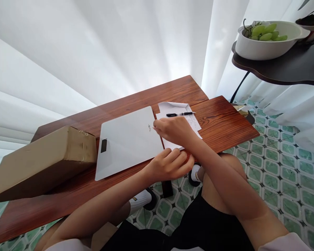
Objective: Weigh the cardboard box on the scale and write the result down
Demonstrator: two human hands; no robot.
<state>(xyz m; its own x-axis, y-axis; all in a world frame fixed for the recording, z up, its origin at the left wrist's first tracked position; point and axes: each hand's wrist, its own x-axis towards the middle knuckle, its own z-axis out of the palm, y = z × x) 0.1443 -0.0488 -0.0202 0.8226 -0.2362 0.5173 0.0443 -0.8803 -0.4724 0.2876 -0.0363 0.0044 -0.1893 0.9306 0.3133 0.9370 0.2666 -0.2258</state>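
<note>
A white digital scale lies flat on the wooden table, its small dark display at the left end and lettering near the right edge. My right hand is closed just above the scale's right edge, with fingertips pressed together; whatever they may hold is hidden. Lower down, my left hand hovers by the table's front edge with its fingers curled in. I cannot make out anything in it. Partly under my right hand are sheets of paper with handwriting, and a black pen rests across them.
A brown cardboard box stands on the left of the table, beside the scale. At the upper right, a dark shelf bears a white bowl of green grapes and a plant pot. White curtains hang behind the table.
</note>
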